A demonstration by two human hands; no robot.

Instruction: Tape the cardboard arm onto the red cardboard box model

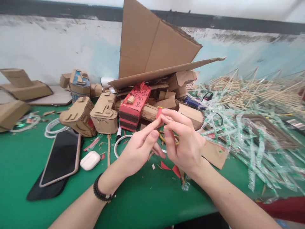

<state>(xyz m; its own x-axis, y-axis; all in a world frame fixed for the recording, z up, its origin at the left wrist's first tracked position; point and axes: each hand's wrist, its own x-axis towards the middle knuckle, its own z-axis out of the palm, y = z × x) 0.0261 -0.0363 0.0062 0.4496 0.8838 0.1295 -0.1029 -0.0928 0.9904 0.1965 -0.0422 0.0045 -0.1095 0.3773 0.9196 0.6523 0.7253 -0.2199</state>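
My left hand (140, 146) is raised over the table, its index finger stretched out and its thumb apart. My right hand (183, 138) has its fingers bent together, their tips touching the left index fingertip. Whatever the right fingers pinch, if anything, is too small to make out. A small red patch (159, 112) shows just beyond the fingertips; I cannot tell whether it is held. Behind the left hand lies a red cardboard box (134, 106) with black drawings. A yellow loop (176, 140), perhaps a scissor handle, is partly hidden below the right hand.
Brown cardboard models (104, 113) stand left of the red box. A large cardboard sheet (140, 41) leans behind. Nearer left are a phone (60, 156) and a white earbud case (90, 160). Tangled clear-green tape strips (259, 152) and thin wooden sticks (238, 84) spread across the right.
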